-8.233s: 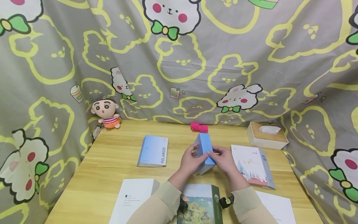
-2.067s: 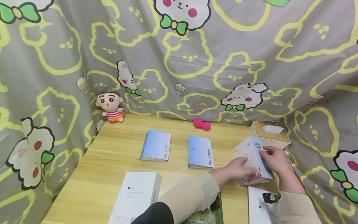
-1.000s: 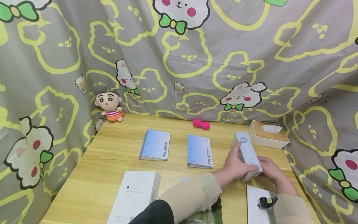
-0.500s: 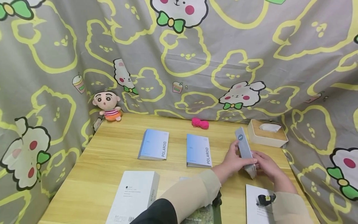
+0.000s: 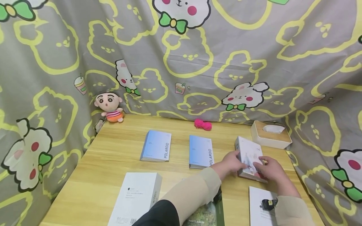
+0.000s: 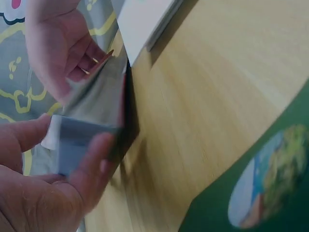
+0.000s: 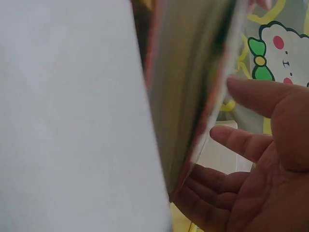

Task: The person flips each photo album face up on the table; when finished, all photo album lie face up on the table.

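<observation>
In the head view, a photo album (image 5: 250, 154) with a white illustrated cover lies between both hands at the table's right side, cover up and slightly tilted. My left hand (image 5: 231, 162) grips its grey-blue spine side; the left wrist view shows thumb and fingers around the spine end (image 6: 79, 145). The right hand (image 5: 271, 169) holds the opposite edge, thumb on the cover. From the right wrist, the page block (image 7: 186, 82) shows edge-on, with fingers (image 7: 207, 186) curled under the cover. Two blue POLAROID albums (image 5: 156, 146) (image 5: 200, 150) lie to the left.
A white tissue box (image 5: 271, 135) stands behind the held album. Nearer lie a white album (image 5: 135, 197), a green album (image 5: 203, 215) under the left forearm, and another white album (image 5: 255, 204) below the right wrist. Pink yarn (image 5: 202, 124) and a plush doll (image 5: 111, 106) sit at the back.
The hands earlier held a blue album, now lying mid-table. Since then they have taken the illustrated album, turned it over its spine and lowered it, cover up, spine now at left.
</observation>
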Available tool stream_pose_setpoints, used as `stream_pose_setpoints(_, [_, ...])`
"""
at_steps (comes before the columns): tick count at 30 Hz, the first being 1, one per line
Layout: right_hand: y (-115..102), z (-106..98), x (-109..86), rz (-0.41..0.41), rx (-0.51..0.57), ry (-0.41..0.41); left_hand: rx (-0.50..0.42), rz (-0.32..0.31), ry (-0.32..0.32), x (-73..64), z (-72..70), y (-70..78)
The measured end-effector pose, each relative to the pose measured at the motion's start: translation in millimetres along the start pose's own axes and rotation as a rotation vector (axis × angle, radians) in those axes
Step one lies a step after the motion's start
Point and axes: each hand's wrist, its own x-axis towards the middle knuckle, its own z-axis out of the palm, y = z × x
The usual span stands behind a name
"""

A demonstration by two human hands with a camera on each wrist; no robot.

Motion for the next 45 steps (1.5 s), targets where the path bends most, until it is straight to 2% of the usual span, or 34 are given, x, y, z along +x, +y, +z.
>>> stream_pose_setpoints(3, [-1.5,1.2,-0.5,0.031,-0.011,-0.003,0.056,-0.013,-0.013,2.1,-3.6,-1.7])
stream_pose_setpoints(9, [-5.3,3.0,-3.7,0.03,-0.008,0.008,0.037,-0.027,-0.054,1.5,-20.3,-5.5])
stream_pose_setpoints(13, [-9.7,3.3,-7.1,0.016,-0.021,0.007,0.034,-0.04,-0.057,-6.2,-40.6,-5.6])
stream_pose_setpoints(17, [-20.5,4.0,-15.1,-0.061,-0.004,0.036,-0.006,-0.007,-0.068,-22.9,-72.9,-6.5])
stream_pose_setpoints(20, [-36.1,11.8,-24.0,-0.135,0.036,0.086,-0.068,0.045,-0.083,-41.8,-107.4,-13.5])
stream_pose_setpoints(23, [-57.7,27.2,-32.7,-0.204,0.114,0.174,-0.162,0.096,-0.068,-66.4,-147.3,-29.2])
stream_pose_setpoints(27, [-89.7,49.3,-41.0,-0.32,0.229,0.308,-0.247,0.162,0.019,-108.7,-202.6,-50.6])
stream_pose_setpoints(31, [-118.0,67.6,-49.1,-0.438,0.306,0.343,-0.233,0.21,0.159,-159.9,-250.1,-77.1])
stream_pose_setpoints(34, [-135.4,82.4,-57.3,-0.499,0.346,0.304,-0.132,0.187,0.313,-200.3,-281.2,-104.6])
stream_pose_setpoints(36, [-146.0,93.6,-64.1,-0.523,0.355,0.249,-0.024,0.129,0.407,-224.4,-297.6,-122.3])
stream_pose_setpoints(38, [-157.1,106.7,-71.6,-0.545,0.344,0.158,0.074,0.067,0.462,-242.5,-308.1,-138.7])
stream_pose_setpoints(41, [-175.0,129.6,-82.3,-0.595,0.326,-0.022,0.21,-0.011,0.465,-258.4,-314.0,-160.0])
stream_pose_setpoints(45, [-198.8,163.2,-96.2,-0.624,0.304,-0.262,0.349,-0.077,0.456,-265.0,-309.1,-180.9])
